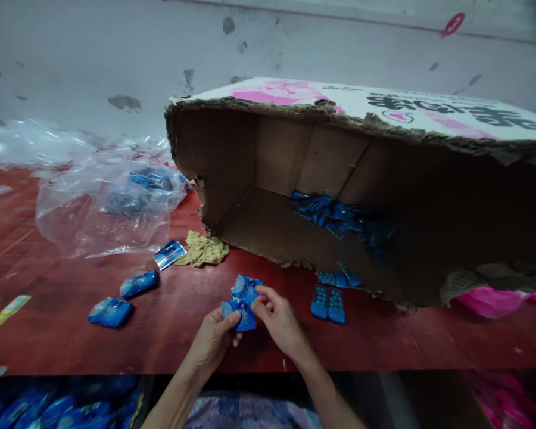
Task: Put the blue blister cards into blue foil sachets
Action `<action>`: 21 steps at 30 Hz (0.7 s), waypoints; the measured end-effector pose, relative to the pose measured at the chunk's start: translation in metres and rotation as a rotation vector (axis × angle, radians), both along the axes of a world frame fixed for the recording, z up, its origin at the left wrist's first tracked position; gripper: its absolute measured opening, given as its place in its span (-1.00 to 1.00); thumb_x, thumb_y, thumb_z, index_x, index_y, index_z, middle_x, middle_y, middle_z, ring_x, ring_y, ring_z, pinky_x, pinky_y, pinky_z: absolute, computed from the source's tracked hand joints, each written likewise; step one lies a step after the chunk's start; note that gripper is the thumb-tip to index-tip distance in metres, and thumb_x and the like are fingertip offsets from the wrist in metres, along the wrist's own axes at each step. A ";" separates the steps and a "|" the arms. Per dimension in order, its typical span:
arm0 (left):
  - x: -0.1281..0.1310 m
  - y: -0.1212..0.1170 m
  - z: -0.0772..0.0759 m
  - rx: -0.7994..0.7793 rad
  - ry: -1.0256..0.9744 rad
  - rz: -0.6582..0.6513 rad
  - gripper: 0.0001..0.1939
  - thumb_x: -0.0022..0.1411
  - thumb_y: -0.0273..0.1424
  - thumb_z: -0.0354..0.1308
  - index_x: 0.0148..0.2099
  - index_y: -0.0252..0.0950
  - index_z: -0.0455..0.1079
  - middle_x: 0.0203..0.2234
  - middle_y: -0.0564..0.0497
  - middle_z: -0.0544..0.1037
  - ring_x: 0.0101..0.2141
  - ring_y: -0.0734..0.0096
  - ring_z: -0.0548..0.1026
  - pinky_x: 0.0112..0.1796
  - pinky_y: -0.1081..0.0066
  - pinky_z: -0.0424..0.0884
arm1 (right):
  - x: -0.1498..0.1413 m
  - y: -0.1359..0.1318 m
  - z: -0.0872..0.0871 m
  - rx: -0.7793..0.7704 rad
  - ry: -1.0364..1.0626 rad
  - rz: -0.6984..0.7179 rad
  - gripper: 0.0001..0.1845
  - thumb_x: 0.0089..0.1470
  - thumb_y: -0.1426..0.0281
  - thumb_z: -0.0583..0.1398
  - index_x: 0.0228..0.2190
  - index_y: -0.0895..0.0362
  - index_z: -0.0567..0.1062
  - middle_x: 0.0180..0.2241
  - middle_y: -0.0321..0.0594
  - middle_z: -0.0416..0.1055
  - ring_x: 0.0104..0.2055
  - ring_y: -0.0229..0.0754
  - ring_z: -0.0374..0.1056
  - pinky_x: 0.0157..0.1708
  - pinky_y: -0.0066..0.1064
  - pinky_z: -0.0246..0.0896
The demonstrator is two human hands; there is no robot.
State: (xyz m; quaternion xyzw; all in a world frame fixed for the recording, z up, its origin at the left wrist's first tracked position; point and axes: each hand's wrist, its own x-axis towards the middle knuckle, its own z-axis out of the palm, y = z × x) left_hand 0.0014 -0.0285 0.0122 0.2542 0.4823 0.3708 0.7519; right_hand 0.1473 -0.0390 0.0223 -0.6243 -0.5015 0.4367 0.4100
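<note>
Between my hands, above the red table, is a blue printed card (245, 316) that looks folded, with an upper and a lower part. My left hand (217, 333) pinches its lower left, thumb on top. My right hand (277, 313) has its fingers closed at the card's right edge. Right of my right hand lies a pair of blue socks (328, 302) with lighter dots, flat on the table. More dotted blue socks (333, 278) rest at the box's lower edge.
A large cardboard box (232, 220) lies on its side, opening toward me, with a pile of blue socks (330, 214) inside. Leftward are a yellow cloth (203, 249), small blue packets (111, 311) and a clear plastic bag (98, 220). Blue packs (67, 408) fill a container below the table (183, 351).
</note>
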 end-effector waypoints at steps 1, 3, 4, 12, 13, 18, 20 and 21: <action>0.002 0.000 0.001 0.006 0.002 -0.017 -0.70 -0.27 -0.30 0.35 -0.49 -0.37 0.38 -0.69 0.08 0.45 -0.73 0.61 0.31 -0.72 0.59 0.19 | -0.001 -0.002 -0.002 -0.034 0.104 0.053 -0.79 -0.01 0.32 0.10 -0.35 0.18 0.44 -0.53 -0.32 0.34 -0.56 -0.31 0.20 -0.54 -0.51 0.12; 0.006 0.000 0.001 0.028 0.037 -0.026 -0.69 -0.28 -0.29 0.35 -0.51 -0.37 0.37 -0.72 0.10 0.43 -0.74 0.60 0.31 -0.73 0.58 0.19 | -0.003 -0.005 -0.007 -0.068 0.182 0.083 -0.79 0.00 0.33 0.08 -0.55 0.18 0.40 -0.64 -0.40 0.23 -0.62 -0.37 0.11 -0.61 -0.56 0.04; 0.008 0.000 0.000 0.041 0.064 -0.018 -0.69 -0.28 -0.29 0.35 -0.53 -0.37 0.36 -0.74 0.11 0.41 -0.75 0.60 0.30 -0.74 0.58 0.19 | -0.004 -0.006 -0.009 -0.067 0.168 0.060 -0.76 0.01 0.33 0.07 -0.60 0.17 0.36 -0.67 -0.42 0.18 -0.63 -0.38 0.07 -0.62 -0.57 0.01; 0.025 0.001 -0.011 0.047 0.132 0.024 -0.66 -0.27 -0.22 0.32 -0.60 -0.34 0.27 -0.84 0.17 0.31 -0.78 0.59 0.26 -0.77 0.58 0.15 | -0.014 -0.018 -0.010 0.050 -0.223 -0.156 -0.77 0.08 0.39 0.02 -0.58 0.12 0.29 -0.63 -0.39 0.22 -0.55 -0.31 0.15 -0.54 -0.53 -0.06; 0.028 0.001 -0.011 0.043 0.130 0.017 -0.65 -0.27 -0.21 0.32 -0.62 -0.33 0.26 -0.85 0.18 0.29 -0.78 0.58 0.26 -0.77 0.58 0.15 | -0.014 -0.019 -0.009 0.071 -0.283 -0.160 -0.76 0.10 0.39 0.00 -0.57 0.11 0.29 -0.62 -0.38 0.26 -0.53 -0.30 0.19 -0.53 -0.52 -0.04; 0.027 0.002 -0.006 -0.075 0.078 -0.128 -0.63 -0.30 -0.18 0.33 -0.56 -0.35 0.31 -0.80 0.09 0.40 -0.78 0.58 0.28 -0.77 0.58 0.13 | 0.012 -0.024 -0.002 0.116 -0.512 -0.108 -0.74 0.15 0.36 0.02 -0.55 0.10 0.34 -0.58 -0.34 0.37 -0.50 -0.27 0.30 -0.49 -0.51 0.03; 0.022 0.002 -0.004 -0.127 0.063 -0.129 -0.64 -0.28 -0.20 0.34 -0.55 -0.35 0.30 -0.79 0.08 0.41 -0.78 0.60 0.27 -0.77 0.60 0.12 | 0.035 -0.026 0.000 0.102 -0.726 -0.201 -0.82 0.11 0.33 0.08 -0.47 0.11 0.39 -0.47 -0.23 0.42 -0.38 -0.17 0.34 -0.40 -0.44 0.09; 0.020 0.001 -0.004 -0.150 0.055 -0.114 -0.64 -0.27 -0.21 0.34 -0.55 -0.35 0.29 -0.80 0.09 0.40 -0.77 0.61 0.27 -0.76 0.61 0.11 | 0.046 -0.027 0.000 0.073 -0.861 -0.270 -0.84 0.09 0.31 0.10 -0.40 0.14 0.41 -0.40 -0.14 0.43 -0.31 -0.09 0.33 -0.36 -0.38 0.11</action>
